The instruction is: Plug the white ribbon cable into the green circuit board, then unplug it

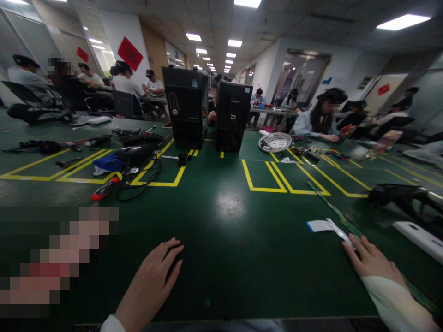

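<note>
Head view: resting over the long green strip on the desk with the nearer right grip, fingers loosely apart, clamped on nothing visible. Slants far-left to near-right, passing underneath. Just left of the strip, by the fingertips, white ribbon. Well left of the strip, empty left grip, fingers parted.

We look into dim surroundings under bright ceiling lights, with glare on the table, stretched, smeared edges and pixelation at lower left.
</note>
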The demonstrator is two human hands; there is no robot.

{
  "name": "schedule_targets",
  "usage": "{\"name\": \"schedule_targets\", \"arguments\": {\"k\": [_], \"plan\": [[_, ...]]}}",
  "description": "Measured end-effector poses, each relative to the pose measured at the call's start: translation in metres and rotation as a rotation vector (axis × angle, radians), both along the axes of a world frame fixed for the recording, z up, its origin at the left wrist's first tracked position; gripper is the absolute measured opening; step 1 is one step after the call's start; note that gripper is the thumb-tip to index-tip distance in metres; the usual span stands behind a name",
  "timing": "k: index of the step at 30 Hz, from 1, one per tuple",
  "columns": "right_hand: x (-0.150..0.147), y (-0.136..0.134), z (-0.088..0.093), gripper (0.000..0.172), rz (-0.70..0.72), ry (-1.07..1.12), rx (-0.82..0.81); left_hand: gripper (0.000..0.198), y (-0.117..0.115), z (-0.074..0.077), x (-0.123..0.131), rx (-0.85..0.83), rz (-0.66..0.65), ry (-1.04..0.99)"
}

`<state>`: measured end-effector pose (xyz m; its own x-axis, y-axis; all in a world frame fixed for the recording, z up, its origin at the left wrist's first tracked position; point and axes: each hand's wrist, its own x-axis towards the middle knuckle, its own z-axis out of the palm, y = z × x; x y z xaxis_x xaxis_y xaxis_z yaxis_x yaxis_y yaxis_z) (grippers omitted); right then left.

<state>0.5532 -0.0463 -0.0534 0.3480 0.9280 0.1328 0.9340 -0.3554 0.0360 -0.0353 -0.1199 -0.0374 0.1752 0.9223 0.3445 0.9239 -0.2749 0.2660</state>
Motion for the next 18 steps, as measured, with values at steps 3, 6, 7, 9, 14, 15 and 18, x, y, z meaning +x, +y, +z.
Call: {"name": "schedule_targets", "arguments": {"k": [3, 6, 7, 9, 14, 15, 18], "plan": [[-0.007, 0.016, 0.015, 0.075, -0.128, 0.081, -0.004, 0.035, 0.0, 0.0, 0.0, 0.003, 0.004, -0.008], [-0.006, 0.035, 0.027, 0.076, -0.155, 0.143, -0.004, 0.035, 0.0, -0.001, -0.001, -0.011, 0.005, -0.013], [-0.004, 0.041, 0.03, 0.075, -0.161, 0.157, -0.01, 0.035, 0.0, -0.002, -0.002, -0.019, 0.002, -0.01], [0.001, 0.051, 0.034, 0.073, -0.179, 0.176, -0.01, 0.035, 0.0, -0.002, -0.003, -0.026, -0.002, -0.004], [0.013, 0.067, 0.04, 0.073, -0.195, 0.205, -0.017, 0.034, 0.0, 0.0, -0.001, -0.013, -0.001, -0.004], [0.015, 0.069, 0.04, 0.074, -0.193, 0.208, -0.024, 0.034, 0.0, 0.001, 0.0, -0.007, 0.0, -0.007], [0.019, 0.072, 0.041, 0.076, -0.202, 0.214, -0.042, 0.033, 0.0, 0.004, 0.002, 0.012, -0.002, -0.012]]}}
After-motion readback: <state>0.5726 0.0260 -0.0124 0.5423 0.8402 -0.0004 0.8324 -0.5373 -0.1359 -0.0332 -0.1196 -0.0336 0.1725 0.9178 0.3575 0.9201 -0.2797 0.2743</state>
